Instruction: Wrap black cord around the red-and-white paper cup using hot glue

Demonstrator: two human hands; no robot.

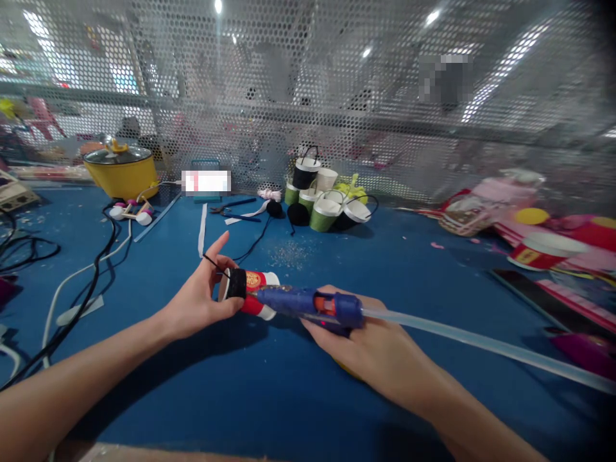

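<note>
A small red and white paper cup [257,281] with a gold emblem lies on its side in my left hand [205,289]. Black material wraps its left end, and a thin black cord runs from there toward my fingers. My right hand [370,340] grips a blue hot glue gun [293,301], whose nozzle points left at the edge of the black wrapping. A long translucent glue stick [462,343] sticks out of the gun's back toward the right. Whether the nozzle touches the cup I cannot tell.
Several small green, black and white cups [325,212] stand or lean at the back. Black yarn balls [298,214], pliers [224,210] and a white strip [202,230] lie nearby. Left are a yellow pot [121,173] and cables [91,289]; right, a red bowl [541,250] and a phone-like slab [534,298].
</note>
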